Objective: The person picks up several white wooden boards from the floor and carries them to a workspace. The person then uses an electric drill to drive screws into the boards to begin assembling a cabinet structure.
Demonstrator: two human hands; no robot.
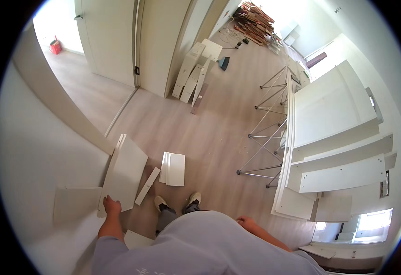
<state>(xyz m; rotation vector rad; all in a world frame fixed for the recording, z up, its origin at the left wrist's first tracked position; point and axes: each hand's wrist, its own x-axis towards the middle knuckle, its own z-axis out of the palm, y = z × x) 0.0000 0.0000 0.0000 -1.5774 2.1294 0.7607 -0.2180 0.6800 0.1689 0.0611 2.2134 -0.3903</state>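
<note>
To the left, a large white panel [126,172] stands tilted against the wall. My left hand [112,206] is closed on this panel near its near end. Another white panel [77,204] leans on the wall beside it. My right hand [245,222] hangs by my right side, close to my shirt and away from any panel. The shirt partly hides its fingers, and I cannot make out anything in them. On the floor ahead of my feet lie a narrow white strip [147,185] and a small stack of white boards [175,169].
At right, a folding metal-legged stand [264,133] carries large white panels [331,107]. White boards [192,75] lean beside the doorway, near a blue-grey dustpan [224,63]. A pile of wood strips [255,23] lies at the far end. A red container [55,46] stands in the left room.
</note>
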